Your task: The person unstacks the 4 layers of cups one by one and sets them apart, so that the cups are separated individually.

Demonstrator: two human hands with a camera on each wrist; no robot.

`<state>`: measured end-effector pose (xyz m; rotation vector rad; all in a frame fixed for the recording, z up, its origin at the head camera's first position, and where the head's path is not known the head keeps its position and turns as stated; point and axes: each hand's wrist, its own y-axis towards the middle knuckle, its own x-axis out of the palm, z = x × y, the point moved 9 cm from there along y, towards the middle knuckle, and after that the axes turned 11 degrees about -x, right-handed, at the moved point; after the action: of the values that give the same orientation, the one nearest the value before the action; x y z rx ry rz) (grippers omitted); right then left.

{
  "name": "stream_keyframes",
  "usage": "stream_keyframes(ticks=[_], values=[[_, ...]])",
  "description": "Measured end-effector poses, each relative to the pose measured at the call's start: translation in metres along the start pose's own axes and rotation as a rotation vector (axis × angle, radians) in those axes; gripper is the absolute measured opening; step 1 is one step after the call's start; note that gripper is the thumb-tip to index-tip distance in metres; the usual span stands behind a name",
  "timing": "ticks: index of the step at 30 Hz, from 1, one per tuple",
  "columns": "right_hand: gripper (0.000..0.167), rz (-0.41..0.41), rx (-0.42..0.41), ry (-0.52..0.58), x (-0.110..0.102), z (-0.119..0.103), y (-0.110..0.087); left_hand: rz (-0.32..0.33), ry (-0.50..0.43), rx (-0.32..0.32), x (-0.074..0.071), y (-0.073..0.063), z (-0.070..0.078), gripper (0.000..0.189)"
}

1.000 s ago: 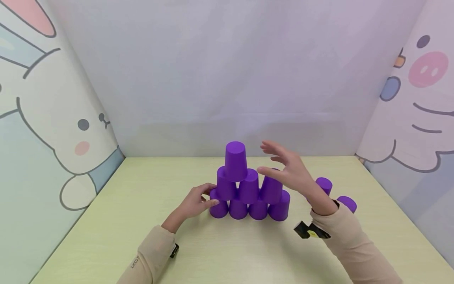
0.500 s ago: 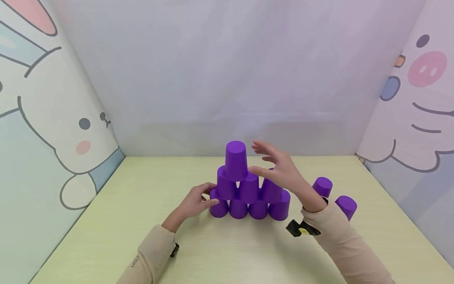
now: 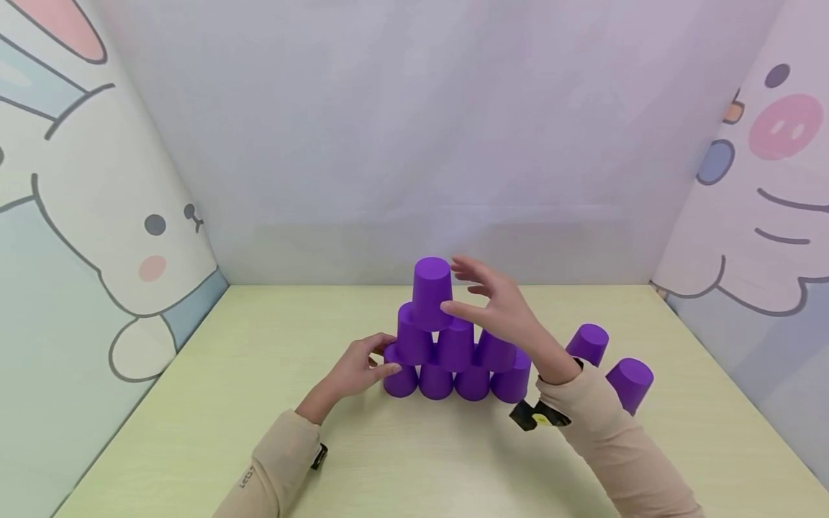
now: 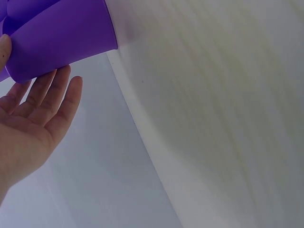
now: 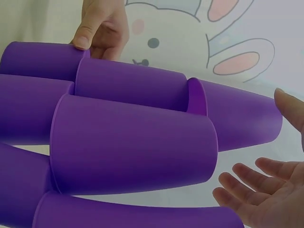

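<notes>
Purple cups, all upside down, form a stepped stack: several in the bottom row, three in the middle row, and a top cup (image 3: 432, 291) over the left and centre ones. My left hand (image 3: 352, 370) rests at the bottom-left cup (image 3: 400, 383), thumb in front and fingertips along its side in the left wrist view. My right hand (image 3: 499, 306) is raised beside the top cup, fingers spread and thumb overlapping its lower right side. In the right wrist view, the thumb is right by that cup's closed end, and the other fingers stand apart from it. The right forearm partly hides the bottom-right cup (image 3: 510, 381).
Two more upside-down purple cups, a farther one (image 3: 588, 344) and a nearer one (image 3: 631, 383), stand on the pale wooden table (image 3: 414, 460) beside the right sleeve. A plain back wall (image 3: 414, 144) and cartoon side panels enclose the table.
My right hand has moved left, from right of the top cup to close beside it. More of the two cups at the right shows. The left hand stays in place.
</notes>
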<state>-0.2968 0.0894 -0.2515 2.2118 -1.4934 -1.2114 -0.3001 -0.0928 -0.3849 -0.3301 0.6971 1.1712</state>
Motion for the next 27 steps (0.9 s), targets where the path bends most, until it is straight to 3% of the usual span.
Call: stream_keyframes(ticks=[27], values=[[0.061, 0.017, 0.041, 0.111, 0.026, 0.012, 0.014, 0.005, -0.008, 0.01, -0.001, 0.003, -0.007, 0.037]])
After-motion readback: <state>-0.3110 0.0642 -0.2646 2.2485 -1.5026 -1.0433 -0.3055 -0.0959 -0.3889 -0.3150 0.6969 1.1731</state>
